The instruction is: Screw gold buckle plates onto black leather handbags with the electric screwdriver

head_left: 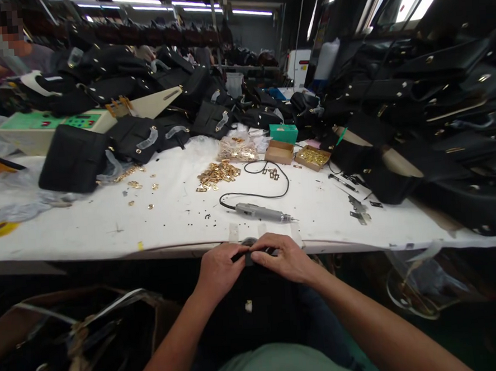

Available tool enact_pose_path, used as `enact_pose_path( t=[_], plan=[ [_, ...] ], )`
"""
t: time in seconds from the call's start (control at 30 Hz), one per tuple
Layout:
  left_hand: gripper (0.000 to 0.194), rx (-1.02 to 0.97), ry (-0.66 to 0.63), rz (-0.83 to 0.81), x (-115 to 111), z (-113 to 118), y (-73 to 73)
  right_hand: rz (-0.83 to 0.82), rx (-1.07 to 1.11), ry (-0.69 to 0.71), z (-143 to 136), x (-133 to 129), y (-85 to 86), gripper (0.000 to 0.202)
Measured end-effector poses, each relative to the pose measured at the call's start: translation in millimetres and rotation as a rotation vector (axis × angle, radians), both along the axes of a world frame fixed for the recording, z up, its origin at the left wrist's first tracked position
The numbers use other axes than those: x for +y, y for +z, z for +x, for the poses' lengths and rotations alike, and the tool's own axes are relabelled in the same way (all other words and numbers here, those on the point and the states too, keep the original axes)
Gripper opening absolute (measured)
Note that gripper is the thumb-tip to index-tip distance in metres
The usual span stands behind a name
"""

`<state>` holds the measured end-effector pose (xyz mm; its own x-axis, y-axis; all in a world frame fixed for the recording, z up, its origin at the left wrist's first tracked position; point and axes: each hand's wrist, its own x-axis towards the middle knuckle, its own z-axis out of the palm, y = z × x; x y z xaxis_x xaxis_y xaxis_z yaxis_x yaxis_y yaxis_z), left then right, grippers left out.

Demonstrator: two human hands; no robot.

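A black bag (263, 302) lies in my lap below the table edge, with a small pale metal fitting (248, 306) on its front. My left hand (221, 265) is closed, thumb and fingers pinching the dark upper edge of the bag. My right hand (282, 256) pinches the same edge from the other side, and the fingertips nearly meet. The exact part between the fingers is hidden. Just beyond them on the table lies a grey electric screwdriver (260, 211), its bit pointing right and its black cord (269, 196) looping behind.
Gold metal fittings (219, 175) form a pile mid-table. Behind stand an open cardboard box (279, 153), a box of small gold parts (313, 157) and a green box (283, 133). Black bags (436, 95) are heaped at right and left. A green-topped machine (51, 122) stands at left.
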<state>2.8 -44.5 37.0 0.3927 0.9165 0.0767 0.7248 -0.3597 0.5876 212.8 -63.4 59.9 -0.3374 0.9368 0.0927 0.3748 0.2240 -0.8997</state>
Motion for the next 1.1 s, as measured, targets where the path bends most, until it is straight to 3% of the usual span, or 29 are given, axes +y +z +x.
enact_pose_path(
  t=[0.13,0.27,0.4,0.53,0.67,0.73,0.8,0.93,1.0,1.1],
  plan=[
    [0.020,0.044,0.035,-0.009,1,5,4.8,0.033,-0.099,-0.050,-6,2,-0.1,0.018],
    [0.019,0.091,0.067,-0.043,2,8,8.7,0.144,-0.124,-0.001,-7,0,-7.6,0.019],
    [0.020,0.087,0.082,-0.076,3,10,9.5,0.186,-0.089,-0.046,-9,-3,-15.3,0.007],
    [0.018,0.022,0.080,-0.081,4,9,7.0,0.125,0.043,-0.011,-3,-10,-1.5,0.011],
    [0.019,-0.024,0.036,-0.039,3,3,0.2,-0.043,0.063,-0.124,36,-20,22.7,0.022],
    [0.022,-0.011,-0.016,-0.001,2,-1,-3.6,-0.179,-0.012,-0.157,66,-26,24.8,0.026],
    [0.024,0.015,-0.059,0.027,1,-4,-6.4,-0.277,-0.138,-0.156,94,-34,17.5,0.028],
    [0.026,0.066,-0.096,0.041,-2,-4,-3.7,-0.198,-0.272,-0.307,118,-50,-7.9,0.024],
    [0.025,0.085,-0.099,0.022,-4,-1,4.5,-0.173,-0.187,-0.315,106,-55,-14.5,0.043],
    [0.026,0.062,-0.092,-0.034,-5,-1,26.0,-0.154,-0.039,-0.181,70,-54,-12.6,0.078]
  ],
)
